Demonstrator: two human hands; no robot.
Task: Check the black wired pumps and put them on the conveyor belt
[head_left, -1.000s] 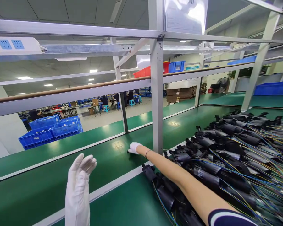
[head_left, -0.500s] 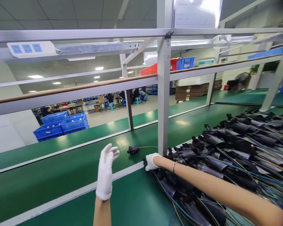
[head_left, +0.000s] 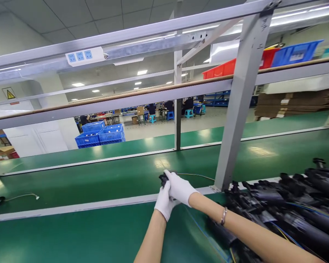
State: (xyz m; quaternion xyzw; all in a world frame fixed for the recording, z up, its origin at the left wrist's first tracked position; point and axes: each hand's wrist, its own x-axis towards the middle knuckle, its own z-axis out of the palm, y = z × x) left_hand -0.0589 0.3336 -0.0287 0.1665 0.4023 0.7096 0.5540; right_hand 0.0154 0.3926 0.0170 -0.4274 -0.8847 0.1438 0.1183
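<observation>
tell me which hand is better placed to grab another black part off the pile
Right. The right hand and its forearm lie alongside the pile of black parts; the left hand sits farther from it, both clasped around one black part.

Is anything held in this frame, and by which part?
Yes. Both gloved hands, left hand and right hand, close together around a small black part with a thin wire. Only its top end shows above the fingers; the exact grip point is hidden.

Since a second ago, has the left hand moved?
Yes. The left hand has come in toward the grey post, joining the right hand on a black part.
</observation>
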